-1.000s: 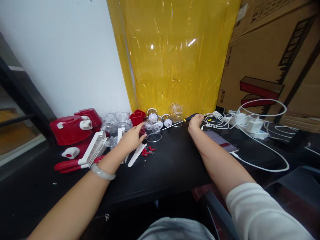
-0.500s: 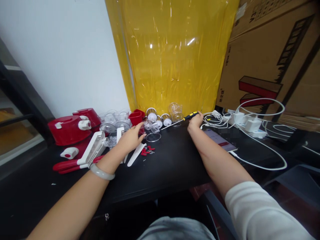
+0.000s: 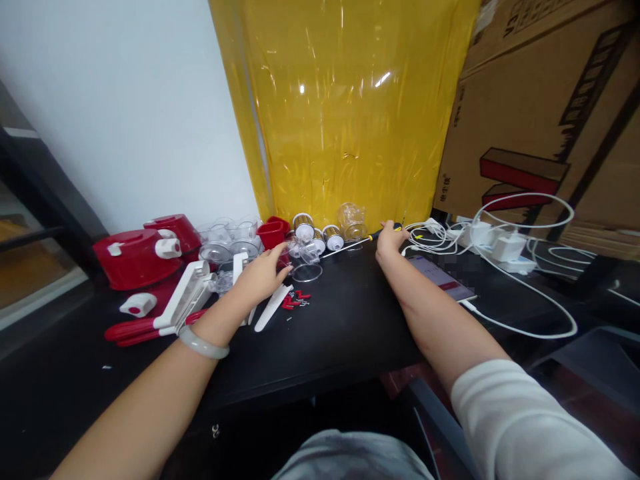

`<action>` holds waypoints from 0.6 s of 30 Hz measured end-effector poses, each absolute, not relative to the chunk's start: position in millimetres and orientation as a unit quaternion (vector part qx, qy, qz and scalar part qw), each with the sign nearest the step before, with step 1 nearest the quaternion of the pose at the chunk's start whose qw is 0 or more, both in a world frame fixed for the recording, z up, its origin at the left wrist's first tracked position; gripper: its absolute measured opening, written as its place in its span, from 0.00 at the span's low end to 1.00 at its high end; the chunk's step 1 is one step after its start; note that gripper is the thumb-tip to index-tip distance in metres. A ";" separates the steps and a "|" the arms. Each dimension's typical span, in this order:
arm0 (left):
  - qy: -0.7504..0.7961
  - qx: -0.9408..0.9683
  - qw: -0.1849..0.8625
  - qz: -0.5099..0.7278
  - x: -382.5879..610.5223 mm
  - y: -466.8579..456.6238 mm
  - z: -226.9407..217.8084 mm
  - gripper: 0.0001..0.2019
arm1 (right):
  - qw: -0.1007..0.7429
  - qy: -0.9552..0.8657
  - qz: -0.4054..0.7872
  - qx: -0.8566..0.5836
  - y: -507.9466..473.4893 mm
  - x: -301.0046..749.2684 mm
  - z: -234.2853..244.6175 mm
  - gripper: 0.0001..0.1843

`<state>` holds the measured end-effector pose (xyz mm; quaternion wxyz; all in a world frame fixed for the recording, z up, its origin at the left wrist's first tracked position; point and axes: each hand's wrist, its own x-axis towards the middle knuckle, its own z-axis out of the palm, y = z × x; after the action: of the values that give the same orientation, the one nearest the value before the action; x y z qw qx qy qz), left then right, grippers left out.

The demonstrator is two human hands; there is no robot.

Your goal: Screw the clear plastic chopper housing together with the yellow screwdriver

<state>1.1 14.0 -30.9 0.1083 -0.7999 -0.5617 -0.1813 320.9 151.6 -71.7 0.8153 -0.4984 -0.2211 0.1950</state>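
Note:
My left hand (image 3: pixel 263 272) is open, thumb and fingers apart, reaching over a white plastic part (image 3: pixel 240 265) beside clear plastic pieces (image 3: pixel 304 252). Its wrist wears a pale bangle. At the back of the table, my right hand (image 3: pixel 389 244) is closed around the black and yellow handle of a screwdriver (image 3: pixel 373 237). The thin metal shaft points left toward metal-and-white motors (image 3: pixel 333 237). A long white strip (image 3: pixel 273 309) lies below my left hand, next to small red parts (image 3: pixel 295 300) and tiny screws.
Red housings (image 3: pixel 135 259) and a white frame with red handles (image 3: pixel 185 299) stand left. Clear cups (image 3: pixel 217 252) and a red cup (image 3: pixel 273 233) sit at the back. Right are a tablet (image 3: pixel 440 277), tangled white cables, chargers (image 3: pixel 507 247) and a cardboard box (image 3: pixel 520 133).
My right hand has shifted along the screwdriver's handle and now covers its middle, with the end showing past my fingers. My left hand has hardly moved.

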 end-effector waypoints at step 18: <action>-0.555 -0.804 0.105 -0.186 0.8 14.1 -30.7 0.30 | 0.826 -0.152 0.225 -0.495 151.6 315.9 -67.6 0.15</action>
<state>0.8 14.1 -30.7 0.1045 -0.8037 -0.5554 -0.1860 315.9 151.6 -67.6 0.8255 -0.4951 -0.1516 0.2245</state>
